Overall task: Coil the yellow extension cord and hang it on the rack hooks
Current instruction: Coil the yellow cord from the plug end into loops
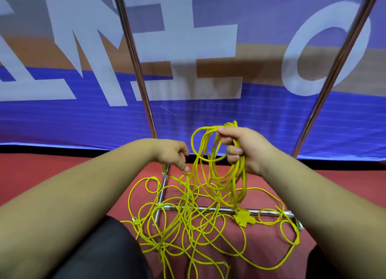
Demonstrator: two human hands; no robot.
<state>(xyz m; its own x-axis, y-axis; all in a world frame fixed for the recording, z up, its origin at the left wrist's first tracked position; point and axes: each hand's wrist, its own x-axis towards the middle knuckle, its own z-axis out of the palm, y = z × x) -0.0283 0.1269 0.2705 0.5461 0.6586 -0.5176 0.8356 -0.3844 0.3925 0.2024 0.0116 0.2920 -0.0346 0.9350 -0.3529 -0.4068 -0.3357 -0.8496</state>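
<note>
**Several loops gathered, most of the cord on the floor**

I see my right hand (244,151) closed in a fist around a bundle of loops of the yellow extension cord (188,226), held up in front of the blue banner (229,120). The loops hang down from the fist to the yellow multi-outlet end (244,217), which lies at the lower chrome bar of the rack (211,209).

My left hand (172,154) is lower and to the side, with the fingers curled downward; the fingertips pinch or touch one strand of the cord (I cannot tell how firm this grip is).

The bigger part of the cord lies as a loose tangle on the red floor (62,170), over and around the base bars of the rack. Two chrome uprights of the rack rise on both sides of my hands.

On the banner I read big white letters, cut by the frame: something like "M", "E" and "O". No full word is readable.
</note>
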